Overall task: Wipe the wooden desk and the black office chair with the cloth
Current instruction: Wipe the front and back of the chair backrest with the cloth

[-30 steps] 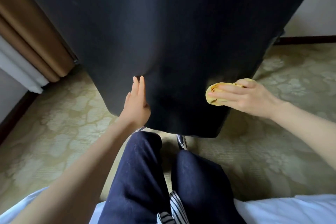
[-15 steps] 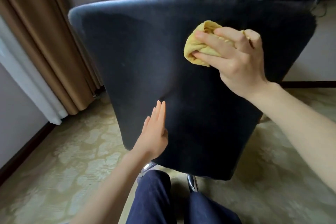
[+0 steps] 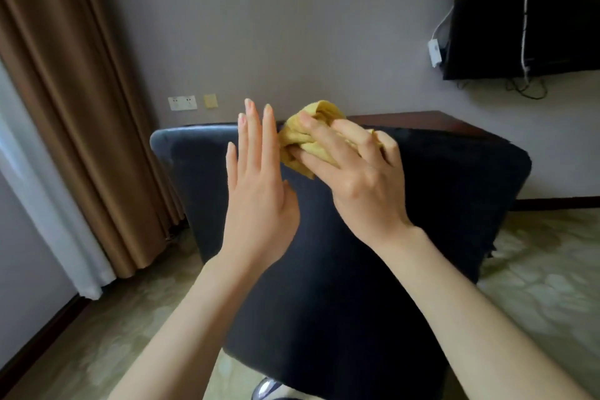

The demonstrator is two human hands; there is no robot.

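Note:
The black office chair [image 3: 422, 237] shows its backrest to me and fills the middle of the view. My right hand [image 3: 357, 185] grips the bunched yellow cloth [image 3: 308, 140] and presses it against the top edge of the backrest. My left hand [image 3: 256, 191] is flat, fingers straight and together, raised in front of the backrest right beside the cloth; its fingertips touch or nearly touch the cloth. A corner of the dark wooden desk [image 3: 431, 122] shows just behind the chair's top edge.
Brown curtains [image 3: 74, 107] and a white sheer hang at the left. A black TV [image 3: 526, 10] with white cables is on the wall at the upper right. Wall sockets [image 3: 182, 103] sit above the chair. Patterned carpet [image 3: 535, 286] surrounds the chair.
The view has tilted up. My right hand has carried the cloth from the backrest's lower right side up to its top edge. My left hand has risen from the lower backrest to beside the cloth.

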